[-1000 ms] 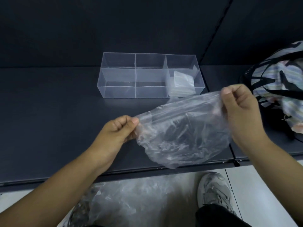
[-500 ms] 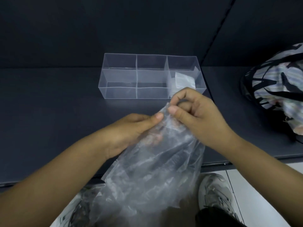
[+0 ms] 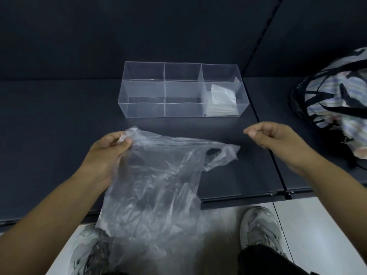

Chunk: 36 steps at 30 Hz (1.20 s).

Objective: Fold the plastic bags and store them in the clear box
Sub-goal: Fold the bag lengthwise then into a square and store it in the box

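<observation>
- Change: a second ago the plastic bag (image 3: 155, 191) was stretched between both hands. Half a second ago the hands met at its top edge. Now they are well apart again.
- Left hand (image 3: 107, 153), at 9 o'clock: fingers curled tight, pinching one top corner. The bag hangs from it, draped over the near table (image 3: 49, 126) edge towards the floor.
- Right hand (image 3: 278, 137), at 3 o'clock: clear of the bag, thumb and fingers curled together on nothing that I can see.
- The bag's loose handle loop lies on the table between the hands, nearer the right.
- Reading: still squaring up the bag, and no fold has been made in it. The right hand likely needs that free handle next.
- Clear box (image 3: 145, 110), at 12 o'clock, beyond the hands: a small stack of folded bags (image 3: 221, 100) sits in the right-end compartment. The other compartments show nothing.
- Striped cloth bag (image 3: 333, 92), at 2 o'clock, well apart from the box.
</observation>
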{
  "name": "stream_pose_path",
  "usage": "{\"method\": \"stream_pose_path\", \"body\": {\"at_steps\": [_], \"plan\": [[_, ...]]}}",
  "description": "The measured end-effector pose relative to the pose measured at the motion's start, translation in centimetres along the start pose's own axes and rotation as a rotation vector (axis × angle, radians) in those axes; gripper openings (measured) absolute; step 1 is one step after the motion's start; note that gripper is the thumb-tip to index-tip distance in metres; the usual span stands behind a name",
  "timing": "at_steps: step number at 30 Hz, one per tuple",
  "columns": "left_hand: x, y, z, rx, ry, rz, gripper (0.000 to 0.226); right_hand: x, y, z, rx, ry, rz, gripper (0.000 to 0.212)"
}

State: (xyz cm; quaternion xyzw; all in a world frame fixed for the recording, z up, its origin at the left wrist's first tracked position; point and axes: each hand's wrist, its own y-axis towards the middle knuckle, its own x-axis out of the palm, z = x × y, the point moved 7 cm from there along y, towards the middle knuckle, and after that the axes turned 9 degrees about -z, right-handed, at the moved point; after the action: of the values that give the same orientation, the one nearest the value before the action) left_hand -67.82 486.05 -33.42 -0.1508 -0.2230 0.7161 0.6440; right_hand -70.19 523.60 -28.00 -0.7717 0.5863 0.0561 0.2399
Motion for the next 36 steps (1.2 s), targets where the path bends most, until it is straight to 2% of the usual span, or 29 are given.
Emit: {"method": "stream_pose_path", "body": {"at_steps": [3, 5, 6, 8, 11, 13, 15, 17, 19, 22, 24, 29, 32, 36], "plan": [[-0.5, 0.3, -0.2, -0.035, -0.001, -0.087, 0.031, 2.2, -0.1, 1.2, 0.144, 0.143, -0.137, 0.053], [-0.6, 0.2, -0.1, -0.097, -0.011, -0.154, 0.047, 3.9, -0.2, 1.5, 0.249, 0.218, -0.223, 0.066], [-0.5, 0.2, -0.2, -0.142, -0.007, -0.181, 0.054, 4.7, -0.2, 1.6, 0.279, 0.201, -0.255, 0.066], [-0.5, 0.2, -0.7, -0.241, 0.014, -0.203, 0.065, 6.0, 0.0, 1.5, 0.301, 0.048, -0.304, 0.052], [-0.7, 0.5, -1.3, -0.305, 0.052, -0.132, 0.055, 6.8, 0.3, 2.0, 0.306, -0.097, -0.322, 0.029], [-0.7, 0.7, -1.6, -0.314, 0.068, -0.101, 0.041, 6.4, 0.4, 2.2, 0.282, -0.172, -0.257, 0.034], [-0.7, 0.8, -1.7, -0.325, 0.057, -0.100, 0.031, 4.7, 0.2, 2.2, 0.225, -0.255, -0.083, 0.042], [-0.8, 0.8, -1.8, -0.327, 0.033, -0.104, 0.027, 2.9, -0.7, 2.4, 0.168, -0.241, 0.120, 0.037], [-0.9, 0.8, -1.8, -0.319, 0.022, -0.112, 0.022, 2.1, -1.8, 3.2, 0.142, -0.167, 0.209, 0.025], [-1.0, 0.9, -1.8, -0.300, 0.024, -0.109, 0.016, 3.6, -2.9, 4.4, 0.133, -0.088, 0.153, 0.015], [-1.0, 1.0, -1.9, -0.288, 0.027, -0.101, 0.014, 4.7, -2.8, 4.6, 0.107, -0.092, 0.138, 0.017], [-0.8, 1.1, -2.0, -0.279, 0.006, -0.111, 0.015, 5.8, -1.6, 3.7, 0.020, -0.214, 0.230, 0.018], [-1.0, 1.2, -2.0, -0.276, -0.009, -0.103, 0.012, 5.0, -1.3, 3.5, -0.001, -0.238, 0.238, 0.018], [-2.0, 1.6, -1.5, -0.233, -0.019, -0.044, 0.005, 1.8, -1.2, 3.1, -0.018, -0.140, 0.261, 0.022]]}}
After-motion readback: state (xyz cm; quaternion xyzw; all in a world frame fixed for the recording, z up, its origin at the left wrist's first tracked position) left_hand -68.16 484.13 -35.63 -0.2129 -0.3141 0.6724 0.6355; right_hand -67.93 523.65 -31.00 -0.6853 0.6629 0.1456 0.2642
